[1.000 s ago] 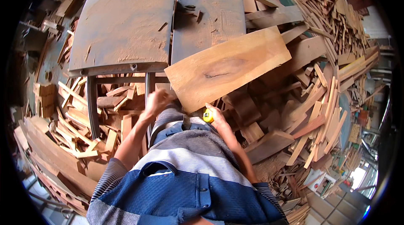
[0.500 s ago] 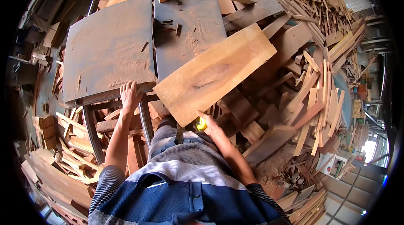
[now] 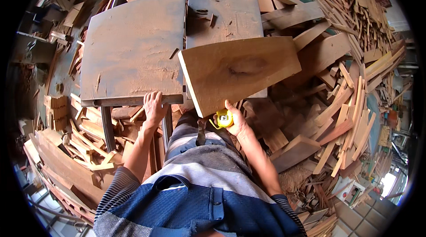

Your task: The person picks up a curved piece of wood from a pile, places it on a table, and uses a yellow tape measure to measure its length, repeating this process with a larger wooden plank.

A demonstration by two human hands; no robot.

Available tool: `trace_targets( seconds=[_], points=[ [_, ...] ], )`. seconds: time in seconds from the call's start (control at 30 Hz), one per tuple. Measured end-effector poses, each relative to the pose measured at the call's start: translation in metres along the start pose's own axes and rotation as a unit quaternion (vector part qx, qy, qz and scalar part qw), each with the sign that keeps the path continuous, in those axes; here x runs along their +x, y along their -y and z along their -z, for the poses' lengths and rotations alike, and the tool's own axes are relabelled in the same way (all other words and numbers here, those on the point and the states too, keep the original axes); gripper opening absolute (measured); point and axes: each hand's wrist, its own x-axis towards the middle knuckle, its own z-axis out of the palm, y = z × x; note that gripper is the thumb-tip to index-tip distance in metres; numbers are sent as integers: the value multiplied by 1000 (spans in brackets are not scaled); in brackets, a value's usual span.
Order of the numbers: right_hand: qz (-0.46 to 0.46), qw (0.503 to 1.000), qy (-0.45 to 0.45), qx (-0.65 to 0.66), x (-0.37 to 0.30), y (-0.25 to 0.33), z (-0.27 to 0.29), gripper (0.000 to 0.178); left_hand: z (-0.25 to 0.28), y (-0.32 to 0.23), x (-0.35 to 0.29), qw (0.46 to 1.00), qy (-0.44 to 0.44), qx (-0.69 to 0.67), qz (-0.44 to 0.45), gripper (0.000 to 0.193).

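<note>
A wide light-brown wooden board point(image 3: 242, 70) lies tilted across a grey work table point(image 3: 133, 55), its near end sticking out toward me. My right hand point(image 3: 234, 119) is at that near end, holding a yellow tape measure point(image 3: 224, 118) against the board's lower edge. My left hand point(image 3: 154, 107) rests flat on the front edge of the grey table, fingers spread, holding nothing. A second grey table top point(image 3: 226, 8) sits behind the board.
Piles of wood offcuts and slats point(image 3: 346, 77) surround the table on the right and far side. More scrap planks point(image 3: 75, 148) lie at the lower left. Metal table legs point(image 3: 108, 128) stand next to my left arm.
The board has shifted rightward and now lies flatter on the table. My left hand moved from under the table up onto its front edge. My right hand kept the tape measure.
</note>
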Motion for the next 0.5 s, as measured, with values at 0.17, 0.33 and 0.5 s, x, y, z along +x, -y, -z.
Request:
trace_targets(
  seconds=[0.17,0.33,0.5],
  points=[
    [-1,1000,-25,-3,27,-3,-28,51,10,-32,-24,912,63,-332,230,64],
    [-10,999,-34,-18,44,-8,-11,50,25,-144,26,697,98,-597,385,70],
    [-28,998,-39,-34,38,-7,-7,45,-17,-159,34,657,66,-668,345,66]
  ],
)
